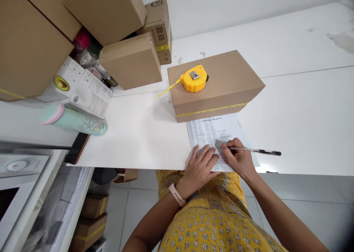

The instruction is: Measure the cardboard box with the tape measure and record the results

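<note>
White table carries the paper at its near edge. Your right hand grasps the pen, lying left to right, tip leftmost at the paper; your left hand rests there, fingers spread.

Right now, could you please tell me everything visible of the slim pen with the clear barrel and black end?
The slim, clear-barrelled pen looks like plastic, with a black rear end and a dark section toward the tip. Held in the person's right hand, it leans low, its rear end pointing right. Its tip points toward the white printed paper sheet; whether it touches cannot be told.
</note>
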### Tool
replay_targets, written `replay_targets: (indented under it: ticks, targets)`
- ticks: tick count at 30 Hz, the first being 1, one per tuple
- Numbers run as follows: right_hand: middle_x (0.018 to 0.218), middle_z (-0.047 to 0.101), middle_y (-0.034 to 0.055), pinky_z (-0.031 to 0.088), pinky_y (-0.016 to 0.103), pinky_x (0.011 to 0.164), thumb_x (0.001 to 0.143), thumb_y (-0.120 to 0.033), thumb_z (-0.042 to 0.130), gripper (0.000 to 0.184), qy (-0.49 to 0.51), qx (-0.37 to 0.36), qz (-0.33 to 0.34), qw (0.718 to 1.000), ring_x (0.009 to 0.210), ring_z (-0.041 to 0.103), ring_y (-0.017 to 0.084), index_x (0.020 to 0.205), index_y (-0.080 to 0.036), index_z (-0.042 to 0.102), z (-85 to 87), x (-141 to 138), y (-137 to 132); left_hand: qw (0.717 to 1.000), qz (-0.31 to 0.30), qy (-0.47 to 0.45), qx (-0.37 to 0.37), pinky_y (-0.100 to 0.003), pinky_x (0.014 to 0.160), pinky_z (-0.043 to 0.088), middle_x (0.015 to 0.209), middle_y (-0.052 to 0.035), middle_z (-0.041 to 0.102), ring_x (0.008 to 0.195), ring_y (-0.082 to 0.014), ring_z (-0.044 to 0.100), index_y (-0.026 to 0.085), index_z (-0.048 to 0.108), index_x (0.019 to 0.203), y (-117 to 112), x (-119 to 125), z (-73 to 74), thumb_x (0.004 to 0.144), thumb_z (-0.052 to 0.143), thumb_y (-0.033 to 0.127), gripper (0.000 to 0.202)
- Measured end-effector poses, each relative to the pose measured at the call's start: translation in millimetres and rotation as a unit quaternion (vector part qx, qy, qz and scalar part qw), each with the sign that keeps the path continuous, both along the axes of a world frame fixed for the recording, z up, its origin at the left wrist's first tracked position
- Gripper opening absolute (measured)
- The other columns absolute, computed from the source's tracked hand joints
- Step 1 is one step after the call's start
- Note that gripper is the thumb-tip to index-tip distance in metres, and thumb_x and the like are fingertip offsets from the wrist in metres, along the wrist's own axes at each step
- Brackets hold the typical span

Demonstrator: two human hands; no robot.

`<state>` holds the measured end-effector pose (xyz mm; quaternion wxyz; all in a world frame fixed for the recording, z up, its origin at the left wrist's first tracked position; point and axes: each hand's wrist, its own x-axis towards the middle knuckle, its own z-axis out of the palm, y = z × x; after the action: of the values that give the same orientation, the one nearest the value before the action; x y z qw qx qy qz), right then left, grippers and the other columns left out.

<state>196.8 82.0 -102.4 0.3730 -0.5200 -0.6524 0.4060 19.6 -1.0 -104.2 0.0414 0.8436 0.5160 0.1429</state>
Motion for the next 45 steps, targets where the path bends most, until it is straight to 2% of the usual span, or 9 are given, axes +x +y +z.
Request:
replay_targets:
  ticks: [7,15,21,32,45]
  targets:
    - [0.052,0.048,-0.0053,0.033,0.027,0.042,0.094,-0.055,0.064,0.039,-0.006,0.018,-0.001,1.000,0.044,0.042,0.012,0.073,-0.026,0.048,2.3,-1.6,1.0,1.000,0.000,-0.003,0.000,-0.057,0.125,0.034,0.152,-0.0132,0.058,0.150,-0.0297,0.044,0.018,0.059,0.140,0.0,0.0,0.2,0.105,0.047,0.055,0.052]
    - [0.054,0.049,-0.0049,0.035,0.027,0.043,0.093,-0.049,0.065,0.034,-0.006,0.020,-0.011,1.000,0.046,0.045,0.012,0.073,-0.026,0.048,3.1,-1.7,1.1,1.000,0.000,0.003,0.006,-0.057,0.124,0.036,0.152,-0.0129,0.059,0.149,-0.0302,0.044,0.014,0.058,0.140,0.0,0.4,0.0,0.106,0.046,0.055,0.055]
    - [0.053,0.048,-0.0058,0.036,0.027,0.043,0.094,-0.048,0.063,0.033,-0.005,0.001,-0.008,1.000,0.044,0.044,0.012,0.074,-0.026,0.047,1.5,-1.0,0.4,1.000,0.002,0.005,-0.002,-0.056,0.125,0.034,0.153,-0.0129,0.058,0.150,-0.0294,0.043,0.015,0.057,0.140,0.1,0.2,0.3,0.105,0.048,0.056,0.055]
    - [0.054,0.049,-0.0052,0.036,0.027,0.044,0.095,-0.046,0.061,0.033,-0.028,0.044,-0.008,0.999,0.046,0.045,0.012,0.074,-0.026,0.047,1.7,-0.7,1.5,1.000,0.000,0.006,-0.005,-0.057,0.125,0.034,0.152,-0.0135,0.058,0.150,-0.0298,0.042,0.014,0.057,0.141,0.0,0.3,0.8,0.105,0.047,0.055,0.055]
    - [0.055,0.048,-0.0055,0.035,0.027,0.045,0.094,-0.042,0.061,0.029,-0.033,0.058,-0.010,0.998,0.046,0.045,0.012,0.074,-0.026,0.047,2.1,-0.7,1.4,1.000,0.003,0.002,-0.011,-0.056,0.126,0.033,0.152,-0.0142,0.058,0.150,-0.0301,0.044,0.015,0.057,0.141,0.2,0.6,1.6,0.105,0.049,0.055,0.054]
